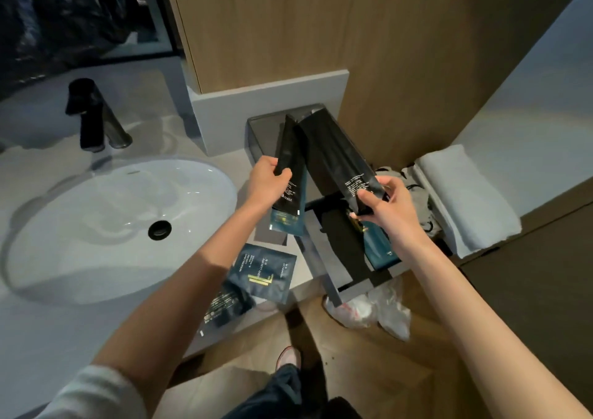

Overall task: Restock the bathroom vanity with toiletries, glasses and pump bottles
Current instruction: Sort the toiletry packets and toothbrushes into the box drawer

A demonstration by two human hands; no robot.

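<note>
We look down at a grey vanity surface [35, 325] with a white oval sink [112, 226] and a black tap [93, 116] on the left. Our left hand [268, 181] has its fingers pinched round a long black sachet [288, 149], holding it tilted above a dark tray [332, 285] at the right end of the surface. Our right hand [390, 206] grasps a second, wider black sachet [333, 158] just beside the first, with their far ends close together. Below our right hand, a teal packet [382, 251] lies inside the tray. Two flat dark packets [266, 274] lie on the surface near its front edge. A folded pale towel [465, 194] lies right of the tray.
</note>
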